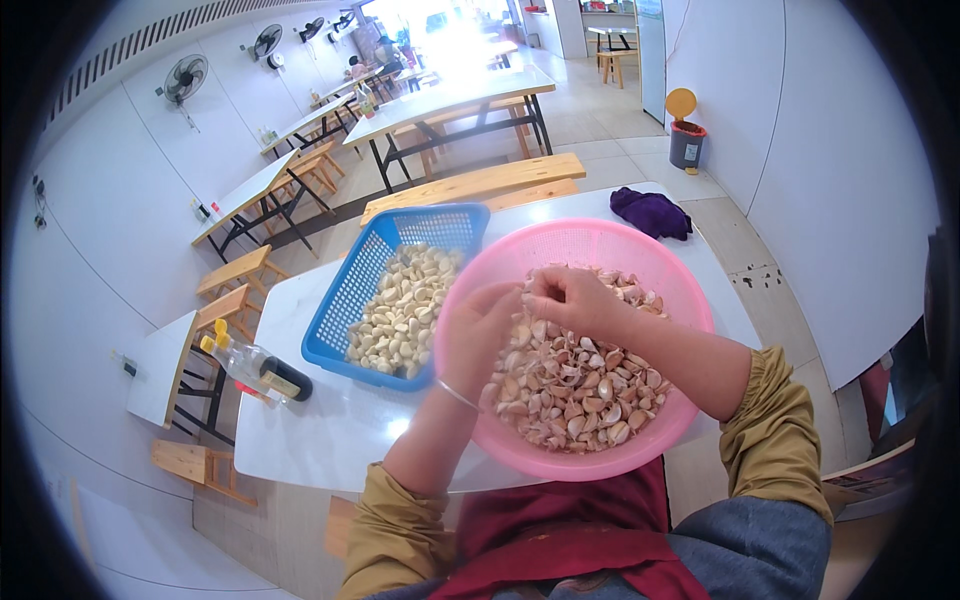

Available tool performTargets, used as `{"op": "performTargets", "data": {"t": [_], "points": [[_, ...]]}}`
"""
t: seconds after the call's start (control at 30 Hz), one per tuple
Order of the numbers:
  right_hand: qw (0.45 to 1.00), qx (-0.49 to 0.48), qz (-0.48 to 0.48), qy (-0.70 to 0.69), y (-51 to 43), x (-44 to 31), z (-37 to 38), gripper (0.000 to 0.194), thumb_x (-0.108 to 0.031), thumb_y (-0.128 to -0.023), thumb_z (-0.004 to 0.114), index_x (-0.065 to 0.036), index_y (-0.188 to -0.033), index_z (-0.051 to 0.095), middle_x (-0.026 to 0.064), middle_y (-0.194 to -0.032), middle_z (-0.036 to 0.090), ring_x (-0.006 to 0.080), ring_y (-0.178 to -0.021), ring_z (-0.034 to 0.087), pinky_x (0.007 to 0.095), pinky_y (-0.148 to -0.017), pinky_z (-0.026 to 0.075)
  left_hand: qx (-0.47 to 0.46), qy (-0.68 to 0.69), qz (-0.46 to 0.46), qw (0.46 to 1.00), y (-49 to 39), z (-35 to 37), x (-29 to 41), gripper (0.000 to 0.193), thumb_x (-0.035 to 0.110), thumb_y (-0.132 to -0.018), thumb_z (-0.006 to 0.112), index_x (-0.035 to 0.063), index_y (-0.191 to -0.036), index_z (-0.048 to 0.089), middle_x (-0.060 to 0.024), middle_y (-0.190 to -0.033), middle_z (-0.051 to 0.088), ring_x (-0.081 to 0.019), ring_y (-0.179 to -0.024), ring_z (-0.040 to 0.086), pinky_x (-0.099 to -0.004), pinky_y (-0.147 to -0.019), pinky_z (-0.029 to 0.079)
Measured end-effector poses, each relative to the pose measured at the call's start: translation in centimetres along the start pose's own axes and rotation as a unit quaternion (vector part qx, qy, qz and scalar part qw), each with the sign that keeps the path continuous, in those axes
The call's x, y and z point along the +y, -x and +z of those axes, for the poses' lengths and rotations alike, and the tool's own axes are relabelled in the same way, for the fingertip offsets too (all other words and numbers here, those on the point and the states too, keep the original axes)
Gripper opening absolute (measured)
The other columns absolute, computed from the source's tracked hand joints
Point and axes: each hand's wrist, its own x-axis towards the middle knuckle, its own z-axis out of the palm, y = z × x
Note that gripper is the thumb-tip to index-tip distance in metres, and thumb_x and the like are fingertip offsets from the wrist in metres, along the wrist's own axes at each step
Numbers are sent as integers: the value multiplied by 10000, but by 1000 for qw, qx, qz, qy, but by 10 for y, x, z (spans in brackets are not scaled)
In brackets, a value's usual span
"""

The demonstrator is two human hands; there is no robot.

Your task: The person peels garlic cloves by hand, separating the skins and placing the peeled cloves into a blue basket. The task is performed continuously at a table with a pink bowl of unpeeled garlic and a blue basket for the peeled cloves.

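Note:
Over a pink plastic colander basin (574, 466), the fingertips of my left hand (480, 330) and my right hand (574, 296) meet. Pinched between them is a small garlic clove (527, 286), mostly hidden by the fingers. My left hand is slightly blurred and wears a bangle (459, 396) at the wrist. Many unpeeled garlic cloves (592, 390) and loose skins fill the basin below. Left of it, touching or nearly touching, a blue plastic basket (322, 330) holds a heap of peeled garlic cloves (405, 315).
The white table (337, 435) also bears bottles with yellow caps (262, 367) at left and a purple cloth (651, 213) at the far right corner. A wooden bench (480, 182) stands beyond. An open bin (686, 142) is by the right wall. People (386, 52) sit far back.

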Motion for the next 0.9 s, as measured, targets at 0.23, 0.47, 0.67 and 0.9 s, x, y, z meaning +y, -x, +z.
{"op": "performTargets", "data": {"t": [0.23,0.47,0.67,0.9], "points": [[997,-37,-18,-64,-3,5,-6,129,-151,-941,654,-22,-934,661,-31,-819,597,39,-749,555,213,-656,482,-19,-59,19,998,-5,-2,-5,136,131,-912,670,56,-1012,615,34,-783,600,-3,-555,455,-157,-473,318],[993,-53,25,-101,-3,2,-5,183,-211,-894,684,-37,-839,677,-9,-747,634,55,-688,568,244,-619,480,-18,-25,8,999,-3,-3,-4,99,129,-919,660,65,-983,621,38,-759,595,-6,-551,447,-156,-480,326],[984,-126,0,129,1,-6,-12,247,-289,-842,685,-43,-861,697,106,-773,655,203,-785,634,336,-710,512,-14,32,2,999,-3,-1,-1,71,123,-932,647,71,-974,623,41,-721,585,-10,-536,435,-163,-470,320],[997,-66,-16,32,1,-4,-5,240,-254,-841,678,-34,-931,706,126,-834,683,229,-856,654,343,-750,519,-29,11,16,999,-3,-3,-3,85,128,-923,664,81,-980,623,52,-724,573,-4,-545,436,-160,-473,307]]}}
